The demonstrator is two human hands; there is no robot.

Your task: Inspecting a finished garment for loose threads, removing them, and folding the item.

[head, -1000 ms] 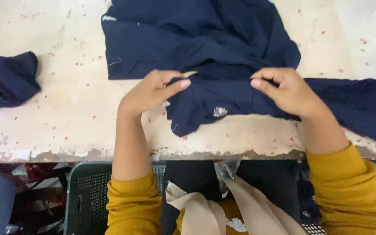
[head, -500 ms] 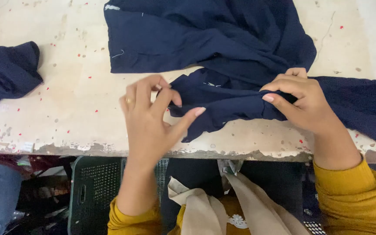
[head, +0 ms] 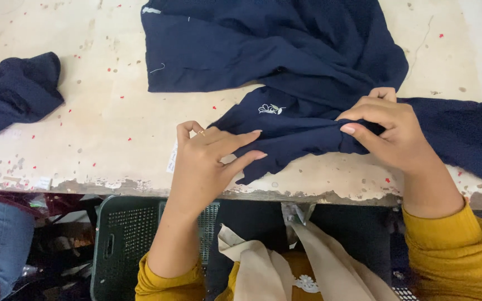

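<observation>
Two hands on navy garment (head: 285, 67), left hand (head: 205, 161) flat, right hand (head: 389, 134) pinching.

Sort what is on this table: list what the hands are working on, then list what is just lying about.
In hand:
navy garment
its white embroidered motif
left hand, touching it
right hand, pinching it

Lying about:
bundled navy cloth
green crate
white tag

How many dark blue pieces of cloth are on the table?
2 that I can tell apart: the big navy garment held by both hands, and a small bundle at the left edge. The right-hand cloth may be separate.
</observation>
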